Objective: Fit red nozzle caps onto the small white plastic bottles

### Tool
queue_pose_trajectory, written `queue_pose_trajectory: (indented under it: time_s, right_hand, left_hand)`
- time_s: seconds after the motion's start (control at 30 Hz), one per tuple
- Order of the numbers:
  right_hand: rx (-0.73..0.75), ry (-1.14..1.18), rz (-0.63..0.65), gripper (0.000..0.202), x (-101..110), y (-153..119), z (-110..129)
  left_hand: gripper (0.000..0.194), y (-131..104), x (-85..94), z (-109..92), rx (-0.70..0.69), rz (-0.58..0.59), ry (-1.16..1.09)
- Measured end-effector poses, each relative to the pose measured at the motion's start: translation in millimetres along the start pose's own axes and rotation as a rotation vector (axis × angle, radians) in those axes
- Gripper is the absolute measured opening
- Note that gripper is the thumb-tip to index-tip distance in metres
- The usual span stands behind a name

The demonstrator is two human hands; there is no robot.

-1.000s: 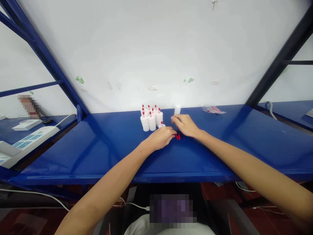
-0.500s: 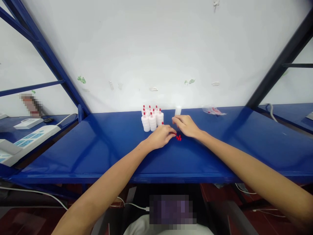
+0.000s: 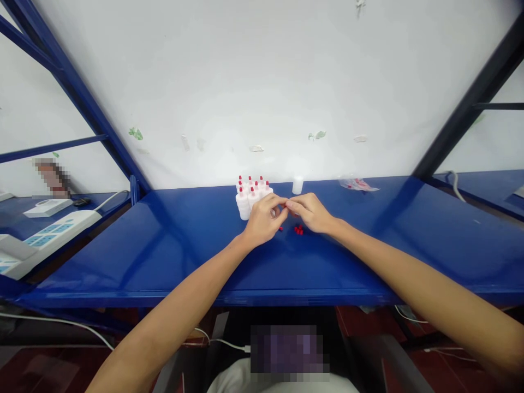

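My left hand [image 3: 266, 218] is closed in a pinch, and its fingertips meet those of my right hand [image 3: 310, 212], also closed in a pinch. Whatever sits between the fingertips is too small and covered to make out. Below the fingers lies a small pile of red caps [image 3: 299, 230], with a single red cap [image 3: 280, 228] apart from it, beside my left hand. Several white bottles [image 3: 243, 204] with red caps on their nozzles stand grouped behind my left hand, which partly hides them. A plain white cylindrical container [image 3: 297, 185] stands behind my right hand.
A clear plastic bag [image 3: 358, 184] with red items lies toward the back right of the blue table [image 3: 172, 245]. The wall borders the table's far edge. A white power strip [image 3: 61, 232] lies at the left, beyond the blue frame post [image 3: 90, 93].
My left hand has lifted from the red caps and moved up to meet my right hand's fingertips. My right hand has shifted slightly, uncovering more of the white container. A single cap now shows apart.
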State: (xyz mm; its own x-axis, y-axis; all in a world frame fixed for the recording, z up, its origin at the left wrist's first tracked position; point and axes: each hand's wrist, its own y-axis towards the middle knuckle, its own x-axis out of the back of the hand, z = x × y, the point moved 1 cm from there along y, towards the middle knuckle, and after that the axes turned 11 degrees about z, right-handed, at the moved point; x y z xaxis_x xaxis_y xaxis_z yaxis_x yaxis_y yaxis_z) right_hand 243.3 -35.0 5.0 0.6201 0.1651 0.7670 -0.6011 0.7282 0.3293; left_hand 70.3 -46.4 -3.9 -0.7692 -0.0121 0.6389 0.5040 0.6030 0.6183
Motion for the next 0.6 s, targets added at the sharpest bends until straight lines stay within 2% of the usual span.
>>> queue_pose_trajectory:
  time_s: [0.13, 0.3, 0.6]
  right_hand:
    - [0.008, -0.009, 0.061, 0.044, 0.8, -1.1, 4.8]
    - [0.029, -0.003, 0.043, 0.022, 2.2, -2.0, 10.0]
    - [0.062, 0.017, 0.030, 0.018, -1.1, -1.4, 9.0]
  left_hand:
    - [0.015, -1.5, -1.2, 0.6, 0.002, 0.051, -0.010]
    - [0.015, -2.6, -2.8, 0.8, -0.029, 0.097, -0.032]
    - [0.015, -2.6, -2.7, -0.9, -0.062, 0.122, -0.002]
